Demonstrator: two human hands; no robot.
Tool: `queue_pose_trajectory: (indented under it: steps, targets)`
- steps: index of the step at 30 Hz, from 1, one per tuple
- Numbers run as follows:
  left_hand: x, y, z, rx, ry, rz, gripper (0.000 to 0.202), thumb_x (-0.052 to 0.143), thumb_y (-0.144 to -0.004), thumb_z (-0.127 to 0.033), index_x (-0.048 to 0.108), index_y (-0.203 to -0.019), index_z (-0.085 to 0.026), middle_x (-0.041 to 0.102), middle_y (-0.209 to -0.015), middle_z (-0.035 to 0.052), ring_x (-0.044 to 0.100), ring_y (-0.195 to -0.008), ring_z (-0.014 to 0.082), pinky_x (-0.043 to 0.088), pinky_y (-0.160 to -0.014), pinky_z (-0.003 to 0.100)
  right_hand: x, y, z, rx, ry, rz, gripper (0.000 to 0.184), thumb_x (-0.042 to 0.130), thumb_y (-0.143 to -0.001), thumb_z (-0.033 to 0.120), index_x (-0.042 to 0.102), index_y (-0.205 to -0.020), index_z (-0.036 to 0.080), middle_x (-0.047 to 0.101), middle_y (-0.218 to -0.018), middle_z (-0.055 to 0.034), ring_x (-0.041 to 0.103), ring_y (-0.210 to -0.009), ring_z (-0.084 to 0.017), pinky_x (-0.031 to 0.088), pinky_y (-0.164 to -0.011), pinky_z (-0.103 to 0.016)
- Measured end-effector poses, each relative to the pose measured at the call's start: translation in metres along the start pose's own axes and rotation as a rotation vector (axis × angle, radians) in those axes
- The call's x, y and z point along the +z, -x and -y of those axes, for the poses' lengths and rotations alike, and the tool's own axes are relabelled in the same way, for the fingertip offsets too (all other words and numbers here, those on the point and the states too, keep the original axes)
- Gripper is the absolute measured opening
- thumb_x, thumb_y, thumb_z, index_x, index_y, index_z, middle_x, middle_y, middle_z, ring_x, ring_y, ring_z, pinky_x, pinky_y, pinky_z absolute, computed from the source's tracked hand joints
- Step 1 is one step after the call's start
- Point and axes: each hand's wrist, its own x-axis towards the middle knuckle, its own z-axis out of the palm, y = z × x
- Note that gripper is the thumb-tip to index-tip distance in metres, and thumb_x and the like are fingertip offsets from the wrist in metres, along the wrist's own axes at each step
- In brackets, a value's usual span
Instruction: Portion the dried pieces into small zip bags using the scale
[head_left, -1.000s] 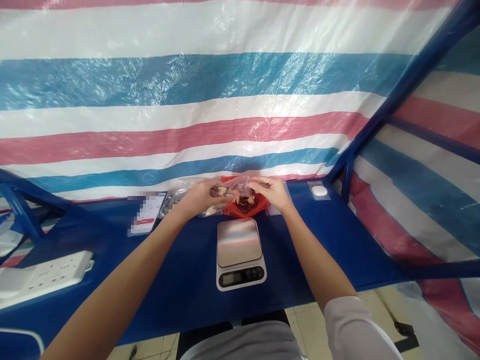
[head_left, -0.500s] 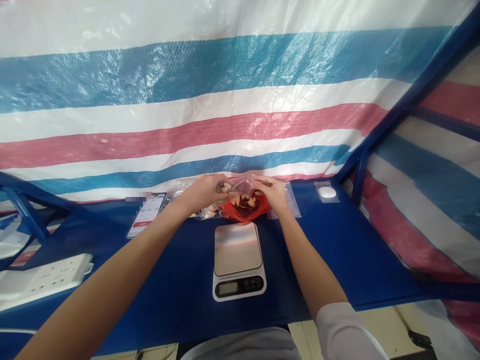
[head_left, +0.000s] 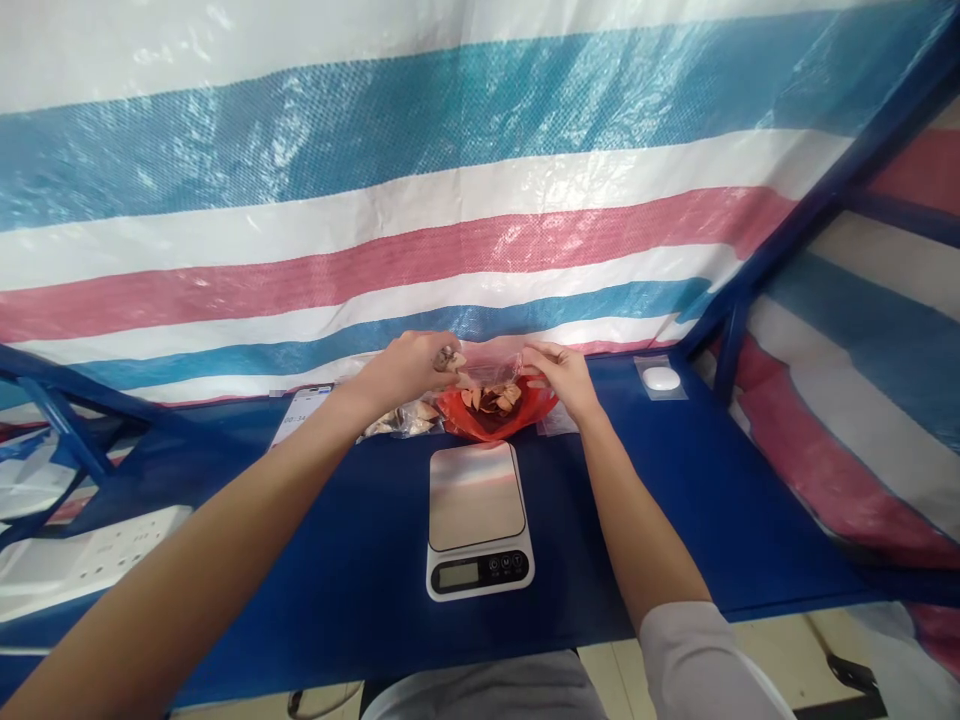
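Note:
My left hand [head_left: 412,365] is closed around a few grey and beige dried pieces [head_left: 448,360], which show at its fingertips. A clear plastic bag [head_left: 499,355] stretches between my hands. My right hand [head_left: 559,375] pinches the right edge of this bag. Below and just behind it sits a red plastic bag [head_left: 472,427], open at the top, with brown dried slices [head_left: 491,400] inside. Several clear bags of pale dried pieces [head_left: 420,415] lie under my left wrist. Nearer to me stands a kitchen scale [head_left: 478,500], its display blank and its plate bare.
A phone [head_left: 300,412] showing a timer lies left of the bags, partly behind my left arm. At the left edge is a white power strip [head_left: 97,555]. A white oval object [head_left: 661,379] lies on a small clear bag at the right. Striped sheeting [head_left: 375,240] hangs behind the blue table [head_left: 375,600].
My hands have moved apart, and the clear bag is spread wider between them. My right hand has shifted right. The camera view has tilted slightly.

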Motion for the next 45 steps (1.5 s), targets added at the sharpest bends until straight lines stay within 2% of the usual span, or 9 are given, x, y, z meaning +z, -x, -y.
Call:
queue_pose_trajectory:
  steps: [5, 9, 15, 21, 27, 32, 34, 39, 45]
  targets:
    - [0.003, -0.011, -0.01, 0.074, -0.092, 0.019, 0.018, 0.072, -0.078, -0.025, 0.071, -0.097, -0.023, 0.072, -0.096, 0.0076, 0.067, -0.09, 0.0306, 0.042, -0.076, 0.032, 0.001, 0.0, -0.004, -0.051, 0.098, 0.095, 0.033, 0.077, -0.078, 0.051, 0.081, -0.088, 0.02, 0.08, -0.092, -0.0062, 0.077, -0.083, -0.024, 0.065, -0.072, -0.034]
    - [0.004, -0.016, -0.012, 0.093, -0.211, 0.056, 0.022, 0.068, -0.083, -0.026, 0.07, -0.105, -0.022, 0.07, -0.106, 0.0099, 0.067, -0.09, 0.0305, 0.043, -0.076, 0.033, 0.002, 0.0, -0.008, -0.075, 0.142, 0.1, 0.027, 0.076, -0.079, 0.044, 0.082, -0.091, 0.021, 0.08, -0.09, -0.0052, 0.076, -0.086, -0.024, 0.064, -0.075, -0.034]
    - [0.007, -0.016, -0.011, 0.143, -0.233, 0.042, 0.018, 0.065, -0.09, -0.033, 0.068, -0.103, -0.021, 0.069, -0.101, 0.0098, 0.068, -0.089, 0.0273, 0.045, -0.076, 0.031, 0.001, -0.001, -0.012, -0.055, 0.214, 0.097, 0.025, 0.074, -0.081, 0.042, 0.081, -0.09, 0.019, 0.08, -0.089, -0.0061, 0.076, -0.082, -0.024, 0.064, -0.071, -0.034]
    - [0.007, -0.01, -0.009, 0.175, -0.386, 0.053, 0.022, 0.055, -0.096, -0.03, 0.064, -0.113, -0.019, 0.07, -0.108, 0.0116, 0.069, -0.095, 0.0257, 0.048, -0.077, 0.03, 0.007, -0.001, -0.015, -0.038, 0.282, 0.083, 0.023, 0.069, -0.084, 0.034, 0.08, -0.092, 0.016, 0.079, -0.086, -0.0059, 0.075, -0.077, -0.022, 0.064, -0.07, -0.032]
    - [0.007, -0.01, -0.008, 0.112, -0.306, 0.025, 0.036, 0.058, -0.092, -0.028, 0.061, -0.127, -0.02, 0.071, -0.114, 0.0116, 0.069, -0.099, 0.0276, 0.049, -0.079, 0.032, 0.011, 0.004, -0.009, -0.054, 0.368, 0.098, 0.02, 0.065, -0.088, 0.03, 0.08, -0.088, 0.017, 0.079, -0.083, -0.0047, 0.074, -0.075, -0.02, 0.06, -0.068, -0.028]
    - [0.008, -0.011, -0.001, -0.005, -0.068, -0.065, 0.057, 0.068, -0.084, -0.036, 0.057, -0.137, -0.02, 0.072, -0.086, 0.0045, 0.07, -0.081, 0.0248, 0.05, -0.071, 0.03, 0.01, 0.005, -0.006, -0.06, 0.453, 0.089, 0.021, 0.064, -0.088, 0.029, 0.08, -0.09, 0.016, 0.079, -0.082, -0.005, 0.072, -0.072, -0.019, 0.056, -0.065, -0.026]
    - [0.009, -0.011, 0.005, -0.035, 0.04, -0.104, 0.055, 0.07, -0.081, -0.041, 0.062, -0.132, -0.02, 0.073, -0.082, 0.0042, 0.071, -0.08, 0.0249, 0.052, -0.071, 0.031, 0.01, 0.005, -0.007, -0.054, 0.455, 0.081, 0.02, 0.064, -0.088, 0.027, 0.08, -0.088, 0.015, 0.079, -0.082, -0.0051, 0.072, -0.074, -0.019, 0.055, -0.066, -0.025]
    - [0.014, -0.012, 0.017, -0.056, 0.256, -0.124, 0.033, 0.07, -0.079, -0.051, 0.076, -0.093, -0.021, 0.079, -0.091, 0.0074, 0.074, -0.087, 0.0262, 0.055, -0.079, 0.034, 0.009, 0.004, -0.009, -0.057, 0.465, 0.079, 0.022, 0.062, -0.087, 0.028, 0.08, -0.087, 0.015, 0.077, -0.079, -0.0049, 0.071, -0.073, -0.019, 0.053, -0.064, -0.026]
    - [0.013, -0.017, 0.019, -0.07, 0.276, -0.201, 0.028, 0.066, -0.082, -0.044, 0.079, -0.087, -0.02, 0.08, -0.098, 0.0072, 0.073, -0.095, 0.0277, 0.054, -0.087, 0.036, 0.01, 0.002, -0.016, -0.023, 0.44, 0.084, 0.021, 0.064, -0.086, 0.03, 0.079, -0.084, 0.016, 0.077, -0.076, -0.004, 0.071, -0.07, -0.019, 0.056, -0.064, -0.025]
